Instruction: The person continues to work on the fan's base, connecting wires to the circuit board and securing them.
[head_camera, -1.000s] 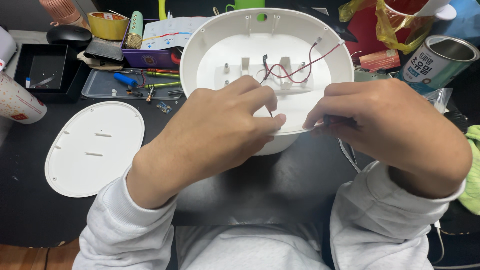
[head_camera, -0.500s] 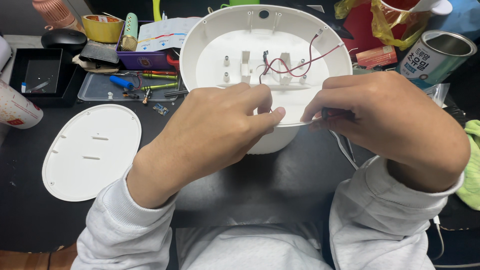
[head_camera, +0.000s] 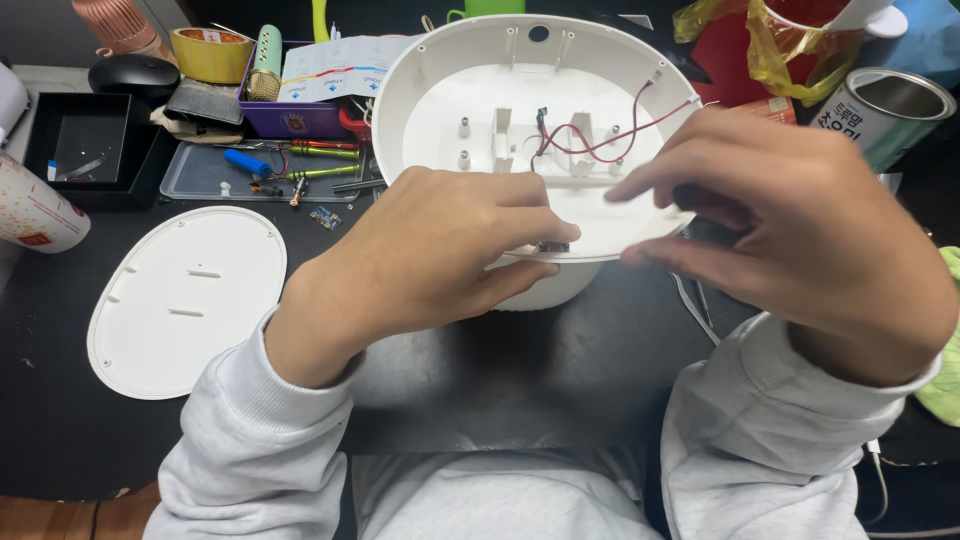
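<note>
head camera, looking down at a cluttered black tabletop (head_camera: 560, 380). a large white oval plastic shell (head_camera: 520, 110), open side up, stands in the middle, with moulded posts inside and thin red and black wires (head_camera: 600, 140) looping across its floor. the person's left hand (head_camera: 430, 255), in a pale grey sleeve, rests on the shell's near rim, its fingers (head_camera: 520, 225) curled and pressed together, thumb and forefinger pinching a small dark part (head_camera: 552, 246) right at the rim's edge. the right hand (head_camera: 800, 230), also grey-sleeved, is at the near right rim, its fingers (head_camera: 660, 180) bent and slightly spread, with the thumb below and forefinger above closing on the thin rim; exactly what they grip cannot be told. to the left, apart from the shell, a flat white oval plastic cover plate (head_camera: 180, 300) lies on the tabletop. behind it sit a clear tray of small tools (head_camera: 270, 170), a black square box (head_camera: 85, 150), a patterned paper cup (head_camera: 30, 205), a roll of yellow tape (head_camera: 210, 50) and a purple box (head_camera: 300, 115). at far right stands an open metal can (head_camera: 880, 110), beside a red bag with yellow plastic (head_camera: 760, 50).
</note>
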